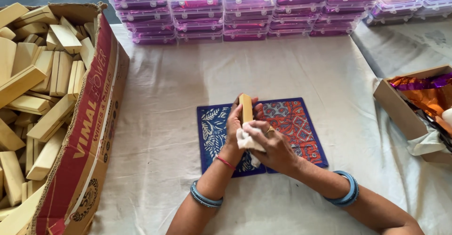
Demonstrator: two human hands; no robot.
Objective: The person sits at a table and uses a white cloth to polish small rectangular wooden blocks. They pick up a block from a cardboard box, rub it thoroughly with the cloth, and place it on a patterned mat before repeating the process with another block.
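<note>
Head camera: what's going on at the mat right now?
A person holds a wooden block upright in the left hand and presses a white cloth to it with the right hand, above two patterned mats. A cardboard box of similar blocks sits to the left; stacked clear plastic cases line the far edge.

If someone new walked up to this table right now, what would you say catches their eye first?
Probably the centre, where the left hand holds a wooden block upright while the right hand presses a white cloth against it, above two patterned mats. Next, the big cardboard box at the left, heaped with pale wooden blocks. Along the far edge stand stacks of clear plastic cases with purple contents.
</note>
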